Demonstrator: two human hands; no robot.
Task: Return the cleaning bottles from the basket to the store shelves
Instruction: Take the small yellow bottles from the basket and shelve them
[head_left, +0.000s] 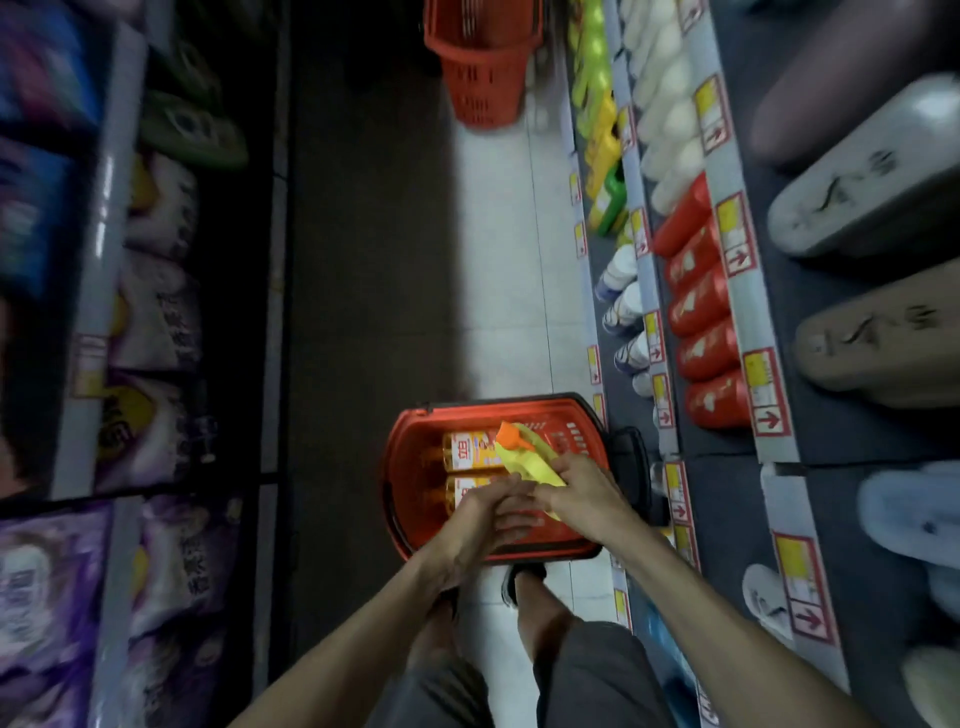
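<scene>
**A:** Head view. What do we hold, and where?

**B:** Our right hand (582, 493) wraps the lower body of the yellow bottle (527, 460), just above the red basket (410, 431) that sits beneath both hands. Our left hand (491, 512) lies with fairly straight fingers at the bottle's base, under the right knuckles. It grips nothing that we can make out.

**A:** How do we do the lift well?

**B:** We judge it best to grip low and steady the base. We then clear the orange bottles (467, 452) lying beyond the left hand, and swing cap-up toward the shelves (645, 283), right of the right hand.

**A:** Which way does it point?

**B:** The orange cap (508, 435) leads, away from us and leftward. The long axis slants from the right palm to beyond the left fingertips.
</scene>
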